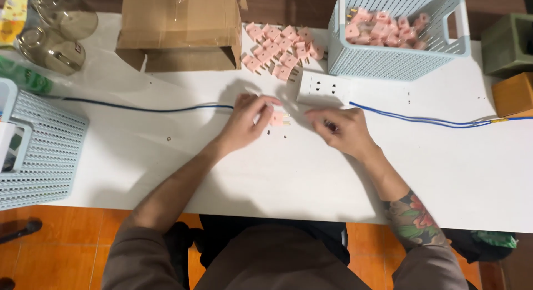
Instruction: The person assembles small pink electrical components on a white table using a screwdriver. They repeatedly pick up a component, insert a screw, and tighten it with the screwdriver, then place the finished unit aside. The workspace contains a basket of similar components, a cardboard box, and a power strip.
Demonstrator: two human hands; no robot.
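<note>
My left hand (246,122) pinches a small pink plug adapter (279,119) with metal prongs, held just above the white table (288,179). My right hand (340,130) rests on the table a little to the right of it, fingers curled; I cannot tell whether something small is under them. Two tiny dark screws (276,135) lie below the adapter. A white socket block (323,88) sits just behind my hands, with blue wires (422,121) running off to both sides.
Several pink adapters (280,48) lie in a pile behind the socket block. A light blue basket (397,32) at the back right holds more. A cardboard box (180,29) stands at the back, another blue basket (36,151) at the left edge, glass jars (55,29) far left.
</note>
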